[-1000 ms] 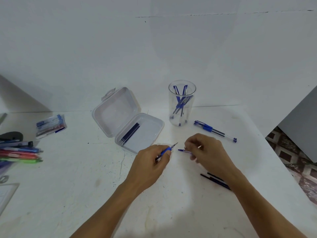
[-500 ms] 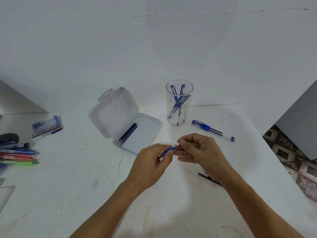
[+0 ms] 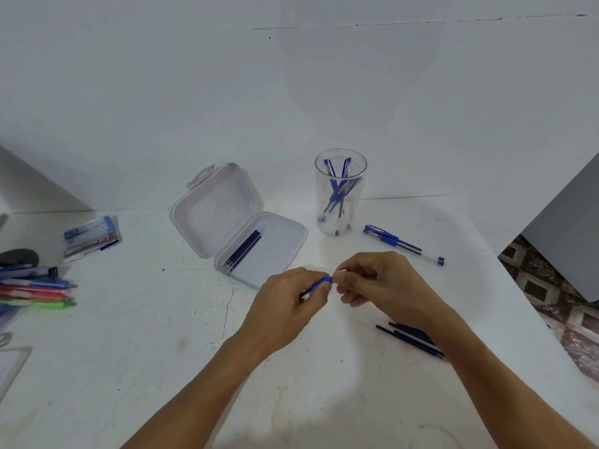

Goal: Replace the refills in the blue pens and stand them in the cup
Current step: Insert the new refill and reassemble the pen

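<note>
Blue plastic shows between the fingers of the left hand (image 3: 285, 299), which is curled round a blue pen (image 3: 319, 283) above the middle of the tabletop (image 3: 129, 335). The right hand (image 3: 382, 283) meets it from the right, thumb and forefinger pinched at the pen's front end. I cannot tell whether they hold the pen's own tip or a loose piece.

The cup (image 3: 340, 192) stands upright near the far edge, clear, with several finished pens (image 3: 338, 189) leaning inside it. Just to its right two more pens (image 3: 402, 244) lie flat, side by side, pointing toward the right edge. I see loose refills (image 3: 408, 335) beside the right forearm, toward the right edge and partly hidden by it.

An open case (image 3: 210, 218) sits left of the cup, lid tilted back, with spare refills (image 3: 243, 251) in its tray. Along the left edge lie coloured pens (image 3: 35, 291) and, behind them, a small packet (image 3: 90, 236).
</note>
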A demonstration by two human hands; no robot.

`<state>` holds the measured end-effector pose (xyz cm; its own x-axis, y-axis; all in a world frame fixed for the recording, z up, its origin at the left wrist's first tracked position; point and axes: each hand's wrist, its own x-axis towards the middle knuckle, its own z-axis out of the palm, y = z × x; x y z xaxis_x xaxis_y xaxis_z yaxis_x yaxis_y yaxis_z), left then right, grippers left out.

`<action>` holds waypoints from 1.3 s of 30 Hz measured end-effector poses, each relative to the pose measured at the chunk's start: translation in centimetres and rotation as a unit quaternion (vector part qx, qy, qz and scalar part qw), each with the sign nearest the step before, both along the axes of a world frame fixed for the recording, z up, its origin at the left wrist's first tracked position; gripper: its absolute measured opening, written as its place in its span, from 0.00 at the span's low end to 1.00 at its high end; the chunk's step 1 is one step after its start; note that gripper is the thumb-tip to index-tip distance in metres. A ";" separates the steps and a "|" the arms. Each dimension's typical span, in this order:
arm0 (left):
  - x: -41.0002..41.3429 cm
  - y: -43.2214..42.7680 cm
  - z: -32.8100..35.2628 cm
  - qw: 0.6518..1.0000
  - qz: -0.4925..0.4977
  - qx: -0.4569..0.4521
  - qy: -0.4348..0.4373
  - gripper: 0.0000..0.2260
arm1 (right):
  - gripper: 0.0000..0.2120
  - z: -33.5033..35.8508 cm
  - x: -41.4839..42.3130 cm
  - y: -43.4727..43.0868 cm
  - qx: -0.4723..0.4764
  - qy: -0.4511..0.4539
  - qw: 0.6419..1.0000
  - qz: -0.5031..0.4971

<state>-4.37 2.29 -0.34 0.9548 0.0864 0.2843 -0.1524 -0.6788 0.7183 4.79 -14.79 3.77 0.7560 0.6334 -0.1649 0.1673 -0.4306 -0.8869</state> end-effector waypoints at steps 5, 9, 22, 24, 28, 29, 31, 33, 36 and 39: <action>0.1 -0.1 0.2 1.000 -0.010 0.013 -0.008 0.11 | 0.25 0.9 0.5 -0.2 -0.083 -0.070 0.994 0.019; 0.2 -0.1 0.1 1.000 -0.012 0.014 -0.011 0.10 | 0.13 1.4 1.1 -1.0 -0.019 -0.008 0.999 0.032; 0.2 -0.3 0.4 1.000 -0.012 0.009 -0.010 0.09 | 0.09 1.2 1.2 -0.9 -0.007 0.000 0.999 0.040; 0.4 -0.3 0.4 1.000 -0.012 0.007 -0.013 0.09 | 0.07 0.9 1.1 -0.7 0.001 -0.011 0.999 0.040; 0.4 -0.4 0.3 1.000 -0.018 0.008 -0.012 0.09 | 0.25 0.8 0.8 -0.3 -0.078 -0.078 0.994 0.018; 0.4 -0.4 0.3 1.000 -0.016 0.005 -0.010 0.08 | 0.28 1.0 0.9 -0.4 -0.088 -0.084 0.992 0.022; 0.4 -0.3 0.4 1.000 -0.013 -0.004 -0.012 0.08 | 0.26 1.2 1.2 -0.8 -0.062 -0.047 0.997 0.026; 0.4 -0.4 0.4 1.000 -0.014 -0.007 -0.014 0.07 | 0.12 1.3 1.5 -1.2 -0.009 -0.006 0.999 0.035; 0.5 -0.5 0.4 1.000 -0.010 -0.006 -0.014 0.08 | 0.05 1.1 1.4 -1.0 0.014 -0.003 0.999 0.049; 0.5 -0.5 0.2 1.000 -0.002 0.007 -0.021 0.10 | 0.17 0.8 0.9 -0.3 -0.042 -0.057 0.997 0.027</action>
<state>-3.82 1.77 -0.18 0.9422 0.0773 0.3260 -0.1862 -0.6883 0.7011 5.70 -15.06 4.55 0.7376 0.6616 -0.1350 0.2896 -0.4906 -0.8218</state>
